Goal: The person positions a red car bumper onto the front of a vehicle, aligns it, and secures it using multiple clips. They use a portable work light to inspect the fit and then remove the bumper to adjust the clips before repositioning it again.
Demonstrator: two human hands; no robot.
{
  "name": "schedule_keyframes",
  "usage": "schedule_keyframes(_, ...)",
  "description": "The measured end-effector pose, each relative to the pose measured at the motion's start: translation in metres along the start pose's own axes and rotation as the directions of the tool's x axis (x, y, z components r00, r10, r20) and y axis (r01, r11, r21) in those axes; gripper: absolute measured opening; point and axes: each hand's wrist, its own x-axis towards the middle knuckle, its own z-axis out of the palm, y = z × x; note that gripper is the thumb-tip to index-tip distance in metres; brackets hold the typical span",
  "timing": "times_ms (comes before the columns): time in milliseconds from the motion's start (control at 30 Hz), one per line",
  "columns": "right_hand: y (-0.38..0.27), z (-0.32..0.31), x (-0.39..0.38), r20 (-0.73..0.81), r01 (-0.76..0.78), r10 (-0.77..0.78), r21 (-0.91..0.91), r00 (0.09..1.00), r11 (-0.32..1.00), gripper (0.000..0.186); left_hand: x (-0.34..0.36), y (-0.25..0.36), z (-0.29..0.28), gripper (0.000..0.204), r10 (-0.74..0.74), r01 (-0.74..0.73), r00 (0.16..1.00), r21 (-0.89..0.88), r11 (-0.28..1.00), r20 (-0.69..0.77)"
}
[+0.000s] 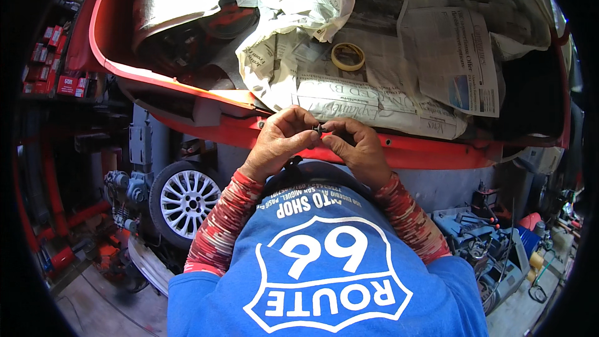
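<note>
A small dark piece [319, 130] sits between the fingertips of both hands, too small for its kind to show. My left hand [282, 143] pinches it with thumb and index finger. From the other side, my right hand [360, 153] closes its thumb and fingers on the same piece. Both hands are held in front of my chest, by the edge of a red car body opening [399, 153]. Just beyond them, newspaper sheets [374, 105] cover much of that opening, and a yellow roll of tape [347, 57] lies on the paper.
A wheel with a white multi-spoke rim [189, 205] stands below on the left. Red boxes [72, 86] fill a shelf at far left. On the right, a blue-grey toolbox [480, 237] holds tools. Crumpled newspaper [293, 3] bulges up inside the red opening.
</note>
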Motion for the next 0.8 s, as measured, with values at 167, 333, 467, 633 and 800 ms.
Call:
schedule_keyframes(167,0.001,-0.012,-0.003,-0.029,-0.023,0.022,-0.045,0.999,0.999,0.012,0.008,0.000,0.013,0.017,-0.003,0.003,1.000,0.182,0.983,0.001)
schedule_keyframes(333,0.004,-0.029,0.001,-0.019,0.013,-0.018,-0.237,1.000,0.971,0.010,0.017,-0.001,0.029,0.024,0.020,-0.012,1.000,0.410,0.912,-0.016)
schedule_keyframes(467,0.006,-0.045,0.012,-0.027,-0.052,0.047,-0.198,0.999,0.979,0.011,0.036,-0.004,0.035,0.019,0.099,-0.069,0.995,0.580,0.812,-0.021)
schedule_keyframes(633,0.014,-0.077,0.013,-0.139,-0.119,0.085,-0.256,0.987,0.959,0.014,0.063,-0.008,0.043,0.016,0.089,-0.061,0.996,0.682,0.729,-0.007)
schedule_keyframes(800,0.043,-0.134,-0.041,-0.463,-0.331,0.155,-0.326,0.872,0.886,0.025,0.076,-0.013,0.054,0.015,0.055,-0.131,0.991,0.791,0.597,0.123)
